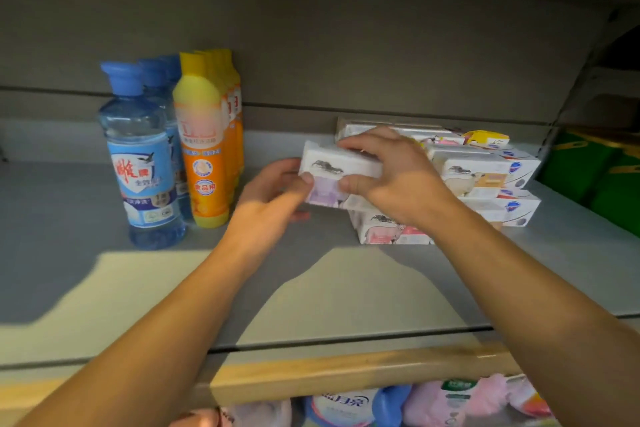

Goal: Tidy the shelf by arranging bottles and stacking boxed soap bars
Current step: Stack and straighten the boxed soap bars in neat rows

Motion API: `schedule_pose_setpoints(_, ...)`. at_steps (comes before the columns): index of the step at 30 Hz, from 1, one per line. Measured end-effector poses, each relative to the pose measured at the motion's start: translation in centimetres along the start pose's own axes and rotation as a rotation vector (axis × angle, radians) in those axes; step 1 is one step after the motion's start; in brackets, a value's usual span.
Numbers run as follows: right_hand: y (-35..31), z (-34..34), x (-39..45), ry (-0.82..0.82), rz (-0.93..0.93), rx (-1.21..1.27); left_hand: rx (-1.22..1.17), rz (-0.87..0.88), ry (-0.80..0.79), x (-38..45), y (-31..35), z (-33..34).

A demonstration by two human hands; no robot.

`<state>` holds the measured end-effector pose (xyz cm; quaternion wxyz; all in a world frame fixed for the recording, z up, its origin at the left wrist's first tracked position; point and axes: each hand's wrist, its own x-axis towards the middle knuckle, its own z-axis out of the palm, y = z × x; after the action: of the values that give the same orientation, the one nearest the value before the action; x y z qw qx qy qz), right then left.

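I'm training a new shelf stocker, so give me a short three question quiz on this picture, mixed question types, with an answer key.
1. True or false: both hands grip the same soap box.
2. Multiple choice: the orange bottles stand where relative to the blue bottles? A) behind them B) to their right C) lying on top of them
3. Fill in: the held box sits above the ___ of boxed soap.

Key:
1. True: the left hand and right hand both hold it, fingers curled over its top.
2. B
3. stack
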<state>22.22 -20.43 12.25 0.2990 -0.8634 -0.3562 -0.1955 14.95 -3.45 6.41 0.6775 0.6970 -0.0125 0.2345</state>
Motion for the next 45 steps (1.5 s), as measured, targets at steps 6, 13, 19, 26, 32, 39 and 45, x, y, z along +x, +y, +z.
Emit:
schedule_pose_setpoints(6,-2.6,6.3,-0.7,-0.027,0.133,0.520,0.058,-0.041,0.037,-1.3,-0.6,-5.3)
schedule_pose_setpoints(13,-2.7,9.5,-2.2,0.107,0.289,0.815,-0.102,-0.076,0.125,-1.6,-1.6,-5.8)
schedule_pose_setpoints(19,-2.4,9.4,-2.4,0.134,0.433,0.924,-0.264,-0.104,-0.054,-1.8,-1.8,-6.2)
schedule_pose_setpoints(26,-2.1,7.9,-2.7,-0.251,0.822,1.311,0.156,0.096,-0.231,-1.9,-1.5,-6.9)
schedule_pose_setpoints(32,-1.6,7.8,-2.7,-0.452,0.720,1.516,0.239,0.165,-0.008,-2.1,-1.8,-6.7)
schedule_pose_setpoints(39,-1.8,9.2,-3.1,-0.175,0.373,0.947,0.050,-0.033,0.116,-2.0,-2.0,-6.3)
schedule_pose_setpoints(45,-1.4,9.7,-2.9,-0.070,0.348,0.861,0.110,-0.057,0.109,-1.5,-2.4,-6.5)
